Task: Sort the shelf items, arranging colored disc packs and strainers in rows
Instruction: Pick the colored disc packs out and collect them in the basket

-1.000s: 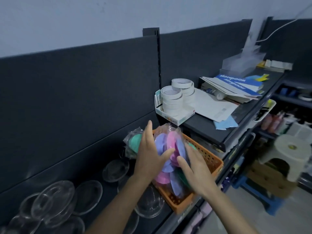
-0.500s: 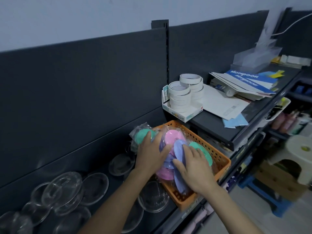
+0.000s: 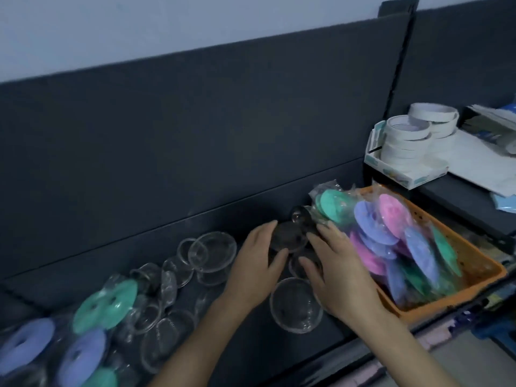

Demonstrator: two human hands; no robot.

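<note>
A: Both hands are off the disc packs (image 3: 396, 236) now; half a second ago they were pressing on that bundle in the orange basket (image 3: 474, 263). Camera has swung left too, so more of the shelf (image 3: 251, 356) shows.

B: Head view only, right? Hand state?

A: Yes, one view. Left hand (image 3: 255, 263) and right hand (image 3: 339, 269) are close together, fingers spread and curved round a clear strainer (image 3: 289, 240) near the back panel (image 3: 195, 135). Looks like they touch its rim, but it's blurred, so I can't tell whether either is clamped on it.

B: Where's the task stuff?

A: Packs stand on edge, leaning in the basket, just right of the right hand. Another clear strainer (image 3: 296, 304) sits under the right wrist. More strainers (image 3: 212, 250) scatter leftward along the shelf. Loose discs, green (image 3: 107, 305) and purple (image 3: 26, 342), lie far left, front.

B: Key relation for the next move?

A: The strainer sits between the hands, slightly ahead of them. It's round, no long axis. Both hands are about equally near. The row runs left along the shelf, so my guess is the left hand leads any shift that way.

B: Extras?

A: Tape rolls (image 3: 407, 141) on the higher shelf, right.
</note>
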